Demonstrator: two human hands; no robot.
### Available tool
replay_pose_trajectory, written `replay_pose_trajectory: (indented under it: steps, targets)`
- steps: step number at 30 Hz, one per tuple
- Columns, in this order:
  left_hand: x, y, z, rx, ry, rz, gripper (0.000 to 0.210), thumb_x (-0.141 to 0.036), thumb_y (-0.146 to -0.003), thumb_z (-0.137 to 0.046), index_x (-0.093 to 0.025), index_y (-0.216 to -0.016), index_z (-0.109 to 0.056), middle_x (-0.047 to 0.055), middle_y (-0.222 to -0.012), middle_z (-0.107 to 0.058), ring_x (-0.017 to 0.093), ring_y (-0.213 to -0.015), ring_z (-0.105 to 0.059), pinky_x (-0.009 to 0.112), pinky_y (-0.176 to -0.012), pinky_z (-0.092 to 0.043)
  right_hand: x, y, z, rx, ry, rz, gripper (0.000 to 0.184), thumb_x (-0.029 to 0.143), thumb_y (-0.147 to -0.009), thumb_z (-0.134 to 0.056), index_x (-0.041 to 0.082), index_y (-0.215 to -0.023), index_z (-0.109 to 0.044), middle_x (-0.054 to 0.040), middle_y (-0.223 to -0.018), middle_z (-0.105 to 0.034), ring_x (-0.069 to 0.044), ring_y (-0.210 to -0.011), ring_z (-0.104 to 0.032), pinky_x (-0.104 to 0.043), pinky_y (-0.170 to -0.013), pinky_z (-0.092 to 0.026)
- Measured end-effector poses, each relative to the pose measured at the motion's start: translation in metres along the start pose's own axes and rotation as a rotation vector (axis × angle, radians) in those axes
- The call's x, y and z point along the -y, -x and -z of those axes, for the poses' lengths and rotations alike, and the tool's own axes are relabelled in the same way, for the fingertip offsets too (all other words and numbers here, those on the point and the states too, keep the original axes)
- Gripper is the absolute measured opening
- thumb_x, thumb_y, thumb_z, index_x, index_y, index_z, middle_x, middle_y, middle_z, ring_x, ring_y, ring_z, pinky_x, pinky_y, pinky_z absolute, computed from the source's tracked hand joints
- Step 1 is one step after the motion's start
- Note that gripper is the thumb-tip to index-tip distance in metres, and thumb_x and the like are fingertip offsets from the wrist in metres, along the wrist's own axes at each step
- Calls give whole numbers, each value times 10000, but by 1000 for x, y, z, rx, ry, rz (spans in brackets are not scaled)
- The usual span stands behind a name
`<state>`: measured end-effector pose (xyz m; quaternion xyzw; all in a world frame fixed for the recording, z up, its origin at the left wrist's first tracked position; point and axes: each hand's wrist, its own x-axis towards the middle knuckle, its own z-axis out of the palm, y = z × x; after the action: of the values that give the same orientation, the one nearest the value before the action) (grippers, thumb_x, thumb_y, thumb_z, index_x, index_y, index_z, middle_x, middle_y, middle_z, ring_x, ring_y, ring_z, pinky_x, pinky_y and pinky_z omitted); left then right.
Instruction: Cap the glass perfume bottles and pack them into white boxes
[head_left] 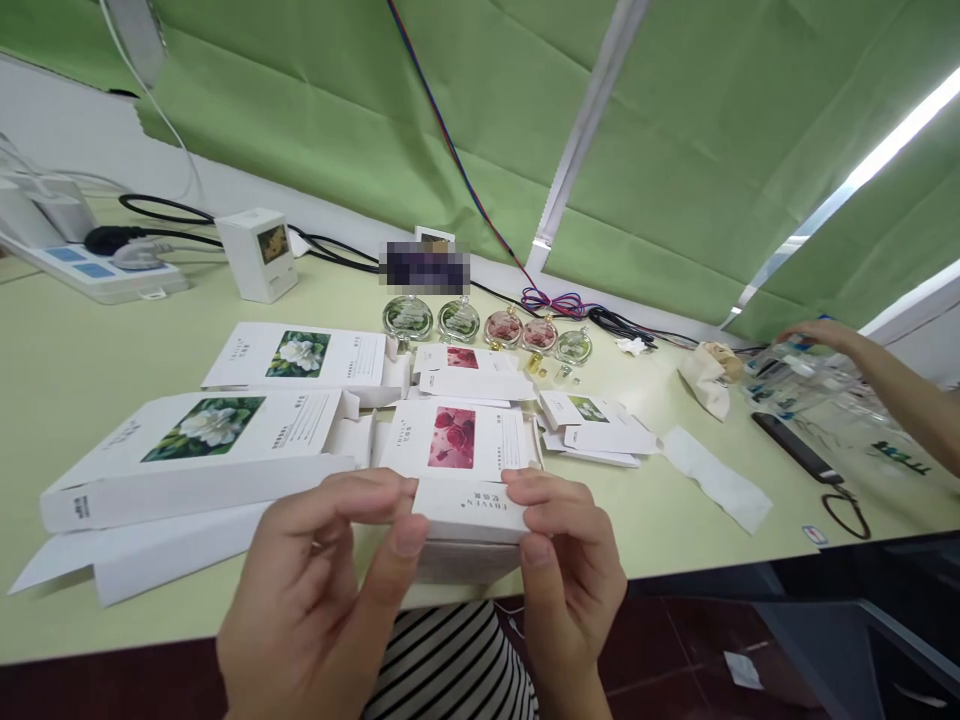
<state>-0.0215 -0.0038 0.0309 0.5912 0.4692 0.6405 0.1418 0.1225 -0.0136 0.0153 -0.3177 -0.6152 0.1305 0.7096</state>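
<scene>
Near the table's front edge I hold a small white carton (471,512) with printed lettering on its end panel. My left hand (322,580) pinches its left corner between thumb and fingertips. On the opposite side, my right hand (566,560) grips the right corner the same way. Just behind lies a white carton panel with a red rose picture (451,438); I cannot tell whether it joins the held carton. Flattened cartons with a white flower picture (202,428) lie left of my hands, and a smaller carton (596,420) lies to the right.
Several round glass bottles (502,326) stand at the back. A closed box (259,255) and a power strip (105,270) are at the left. To the right are a tissue (716,478), a phone (795,447), and another person's arm (892,375) over clear plastic items.
</scene>
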Motion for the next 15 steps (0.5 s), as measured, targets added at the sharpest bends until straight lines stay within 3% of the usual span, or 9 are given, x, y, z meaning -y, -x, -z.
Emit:
replay_pose_trajectory:
  steps: [3, 9, 15]
  targets:
    - [2, -1, 1, -45, 64, 48, 185, -261, -813, -656, -379, -953, -632, -25, -857, -725, 210, -771, -743, 292, -637, -679, 0, 0, 1, 17, 14, -2, 178, 120, -959, -526, 226, -1066, -622, -4, -1062, -657, -137, -1078, -626, -327, -1005, -523]
    - [14, -8, 9, 134, -9, -277, 314, -110, -838, -605, -381, -984, -669, -57, -829, -711, 193, -784, -703, 335, -662, -653, 2, 1, 2, 27, 14, -32, 197, 121, -961, -521, 246, -1065, -633, 3, -1063, -657, -140, -1069, -615, -340, -1012, -508]
    - [17, -8, 12, 155, -150, -462, 336, -51, -847, -581, -323, -1027, -661, -32, -882, -677, 171, -857, -664, 304, -764, -630, -2, 6, 6, 55, 17, -56, 200, 168, -989, -499, 268, -1093, -637, -16, -1120, -657, -162, -1089, -595, -367, -994, -505]
